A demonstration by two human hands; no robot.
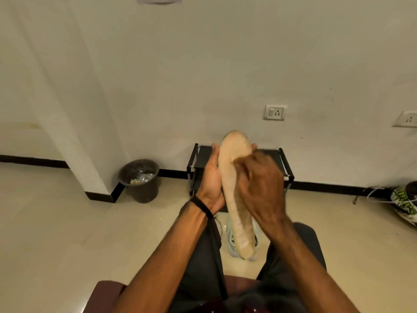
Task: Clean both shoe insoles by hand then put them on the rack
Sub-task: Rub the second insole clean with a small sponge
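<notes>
Tan foam insole (234, 199) is held upright over the lap: left hand (211, 181) cradles its back, right hand (259, 184) rubs its face, blurred. Cleaning is judged underway; the rack (285, 170) holds no insole, and no second insole is visible.

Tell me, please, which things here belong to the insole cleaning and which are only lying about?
In the job: insole, held by left hand, rubbed by right hand; black rack; pale shoe on the floor.

Lying about: waste bin; green patterned shoe; wall sockets.
</notes>
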